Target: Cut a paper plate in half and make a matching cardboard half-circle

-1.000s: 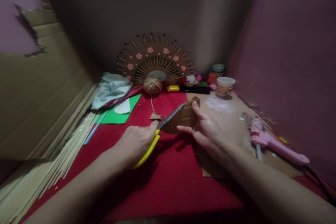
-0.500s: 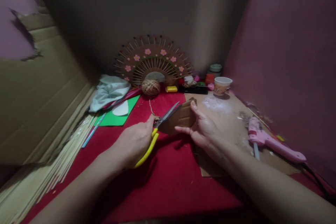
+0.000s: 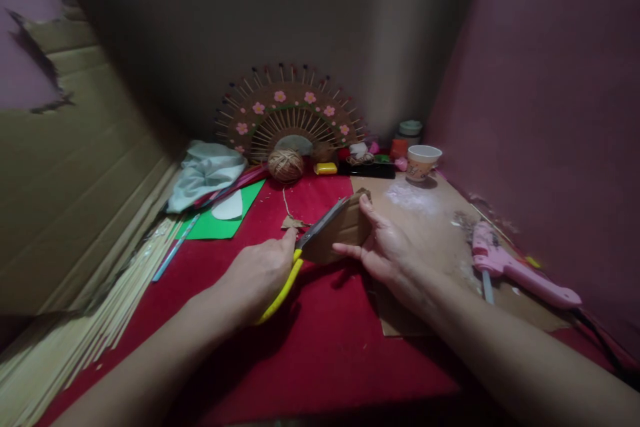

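Observation:
My left hand [image 3: 265, 273] is closed round the yellow handles of a pair of scissors [image 3: 320, 228]. The blades lie along the upper left edge of a piece of brown cardboard [image 3: 340, 235] and look nearly closed on it. My right hand [image 3: 385, 240] pinches that cardboard at its right side, thumb near the top corner and a finger stretched along the lower edge. A small cardboard scrap [image 3: 291, 222] is just beyond my left fingertips, by the end of a loose string. The fingers behind the cardboard are hidden.
Behind stand a flowered stick fan [image 3: 295, 103], a twine ball [image 3: 285, 165] and a paper cup [image 3: 423, 164]. A pink glue gun [image 3: 520, 270] lies right on a cardboard sheet [image 3: 407, 313]. Left are wooden sticks [image 3: 115, 307], green paper [image 3: 220, 227] and a pale cloth [image 3: 207, 170].
The scissor blades have come closer together along the cardboard edge. My left hand has shifted down slightly, and more of the small scrap shows beyond it. My right hand keeps its hold.

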`<state>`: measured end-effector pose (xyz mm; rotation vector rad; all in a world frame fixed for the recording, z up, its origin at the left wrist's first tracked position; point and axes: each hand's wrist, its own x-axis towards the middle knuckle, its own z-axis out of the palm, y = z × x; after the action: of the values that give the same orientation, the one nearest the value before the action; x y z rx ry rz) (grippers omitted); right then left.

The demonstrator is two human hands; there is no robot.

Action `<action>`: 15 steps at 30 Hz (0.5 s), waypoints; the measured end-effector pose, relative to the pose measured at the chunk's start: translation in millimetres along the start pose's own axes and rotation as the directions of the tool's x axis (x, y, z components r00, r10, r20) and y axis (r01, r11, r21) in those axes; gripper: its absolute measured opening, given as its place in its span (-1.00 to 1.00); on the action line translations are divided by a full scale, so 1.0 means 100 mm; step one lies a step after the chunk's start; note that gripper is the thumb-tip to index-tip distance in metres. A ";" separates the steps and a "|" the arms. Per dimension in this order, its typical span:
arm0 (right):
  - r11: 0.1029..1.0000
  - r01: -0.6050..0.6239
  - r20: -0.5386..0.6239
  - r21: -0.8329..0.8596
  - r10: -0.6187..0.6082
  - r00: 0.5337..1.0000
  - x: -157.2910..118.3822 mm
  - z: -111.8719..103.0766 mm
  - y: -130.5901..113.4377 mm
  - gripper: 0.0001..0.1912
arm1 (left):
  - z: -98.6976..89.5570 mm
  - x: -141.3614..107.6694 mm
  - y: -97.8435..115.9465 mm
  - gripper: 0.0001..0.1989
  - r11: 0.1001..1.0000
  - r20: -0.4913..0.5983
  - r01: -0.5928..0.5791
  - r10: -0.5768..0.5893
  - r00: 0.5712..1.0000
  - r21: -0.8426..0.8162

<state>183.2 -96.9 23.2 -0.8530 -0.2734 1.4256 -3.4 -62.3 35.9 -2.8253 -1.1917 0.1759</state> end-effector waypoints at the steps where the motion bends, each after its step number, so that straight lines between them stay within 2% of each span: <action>1: 1.000 0.002 0.002 -0.002 -0.002 1.000 0.00 0.00 0.00 -0.70 | 0.00 0.00 0.00 -0.48 1.000 0.000 -0.006 0.006 1.000 0.000; 7: 1.000 0.001 0.016 0.005 -0.001 1.000 0.01 -0.02 0.01 -0.65 | 0.01 -0.01 -0.02 -0.56 0.999 -0.010 -0.051 0.051 0.999 0.013; 11: 1.000 -0.011 -0.003 0.008 0.011 1.000 -0.01 0.01 -0.01 -0.72 | -0.01 -0.02 0.01 -0.67 0.997 -0.005 -0.054 0.055 0.998 0.053; 15: 1.000 -0.014 -0.024 0.003 0.014 1.000 -0.03 0.03 -0.03 -0.77 | -0.02 -0.02 -0.03 -0.65 1.000 -0.003 -0.029 0.029 1.000 0.004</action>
<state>183.4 -98.0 28.3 -0.8705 -0.2476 1.4281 -6.4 -61.7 38.2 -2.8392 -1.1492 0.1755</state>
